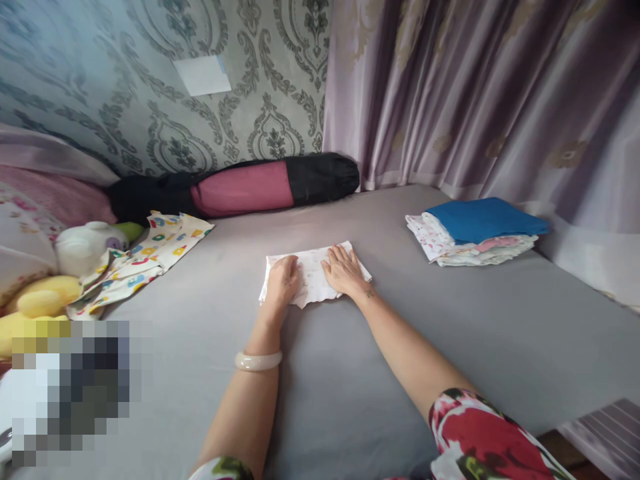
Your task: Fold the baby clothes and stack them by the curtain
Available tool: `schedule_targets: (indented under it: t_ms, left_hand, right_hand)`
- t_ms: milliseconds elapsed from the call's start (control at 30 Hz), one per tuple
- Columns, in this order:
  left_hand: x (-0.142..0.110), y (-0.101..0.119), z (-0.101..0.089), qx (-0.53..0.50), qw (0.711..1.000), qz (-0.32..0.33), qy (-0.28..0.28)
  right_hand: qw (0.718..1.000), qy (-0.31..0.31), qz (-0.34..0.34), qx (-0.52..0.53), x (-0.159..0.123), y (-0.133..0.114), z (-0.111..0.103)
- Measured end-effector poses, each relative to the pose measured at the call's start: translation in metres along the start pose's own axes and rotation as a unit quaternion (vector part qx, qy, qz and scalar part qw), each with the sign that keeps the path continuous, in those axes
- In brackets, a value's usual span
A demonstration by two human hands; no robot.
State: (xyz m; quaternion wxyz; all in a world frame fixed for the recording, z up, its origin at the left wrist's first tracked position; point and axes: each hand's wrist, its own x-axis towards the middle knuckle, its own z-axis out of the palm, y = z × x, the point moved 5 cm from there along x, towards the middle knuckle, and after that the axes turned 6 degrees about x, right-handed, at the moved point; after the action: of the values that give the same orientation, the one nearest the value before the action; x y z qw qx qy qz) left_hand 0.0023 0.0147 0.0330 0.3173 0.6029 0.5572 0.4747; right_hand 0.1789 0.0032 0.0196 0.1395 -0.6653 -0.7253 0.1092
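Note:
A small white garment or cloth with a faint print lies folded flat in the middle of the grey bed sheet. My left hand rests on its left part with the fingers curled in; the fingertips are partly hidden, and the hand appears closed on the fabric. Flat on the right part lies my right hand, its fingers stretched out and slightly spread. A pale bangle circles my left wrist. Farther right sits a stack of folded clothes, with a blue folded piece on top and printed white ones beneath.
A cream garment with colourful shapes lies loosely at the left, beside a white plush toy and a yellow one. A long black and maroon bag lies along the wall. Purple curtains hang behind. The lower left is blurred out.

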Motion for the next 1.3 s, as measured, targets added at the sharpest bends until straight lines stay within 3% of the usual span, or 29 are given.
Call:
schedule_targets:
  t_ms: [367, 667, 833, 933, 1033, 1133, 1233, 1300]
  left_hand:
    - [0.000, -0.004, -0.004, 0.077, 0.996, 0.041, 0.002]
    - [-0.007, -0.014, 0.002, 0.194, 0.980, 0.054, -0.002]
    - [-0.005, -0.013, -0.002, 0.176, 0.982, 0.061, 0.001]
    - [-0.001, -0.013, -0.013, 0.133, 0.989, 0.058, 0.028]
    - [0.004, -0.017, -0.030, 0.192, 0.978, 0.022, 0.085]
    - [0.005, -0.023, -0.049, 0.261, 0.956, -0.049, 0.129]
    - [0.004, -0.029, -0.061, 0.260, 0.949, -0.129, 0.125]
    - [0.004, -0.032, -0.064, 0.270, 0.943, -0.171, 0.091]
  right_hand:
    - [0.999, 0.019, 0.035, -0.013, 0.002, 0.018, -0.018]
    - [0.999, -0.007, 0.052, -0.015, 0.002, 0.025, -0.004]
    - [0.998, -0.016, 0.051, 0.039, 0.008, 0.029, -0.012]
    - [0.990, 0.013, 0.081, 0.118, 0.017, 0.043, -0.026]
    - [0.970, 0.044, 0.164, 0.176, 0.023, 0.068, -0.036]
    - [0.951, 0.020, 0.242, 0.189, 0.023, 0.090, -0.034]
    - [0.945, -0.002, 0.270, 0.185, 0.022, 0.100, -0.031]
    - [0.944, -0.011, 0.277, 0.177, 0.021, 0.100, -0.031]
